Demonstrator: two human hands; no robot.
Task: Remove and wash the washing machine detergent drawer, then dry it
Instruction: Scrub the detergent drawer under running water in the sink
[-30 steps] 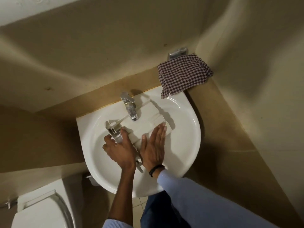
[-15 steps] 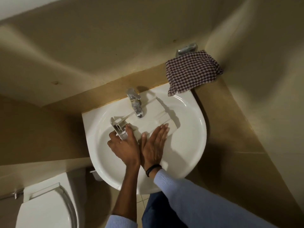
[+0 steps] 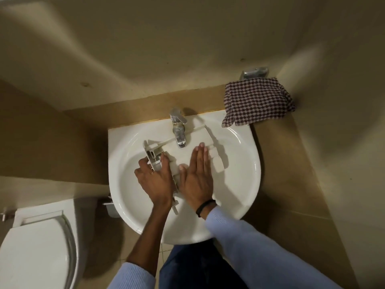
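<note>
Under faucet (image 3: 179, 130): drawer (image 3: 181, 156) | left hand (image 3: 155, 181) grips edge | right hand (image 3: 196, 176) flat

White toilet (image 3: 37, 257) with closed lid at lower left, chrome wall fitting (image 3: 254, 72) in far corner

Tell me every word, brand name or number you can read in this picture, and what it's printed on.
No text can be read.
Detergent drawer in the sink: plain white plastic, no lettering visible.
Tap: any brand mark is too small and blurred to read.
Checked cloth: pattern only, no label showing.
Toilet: no markings visible.
</note>
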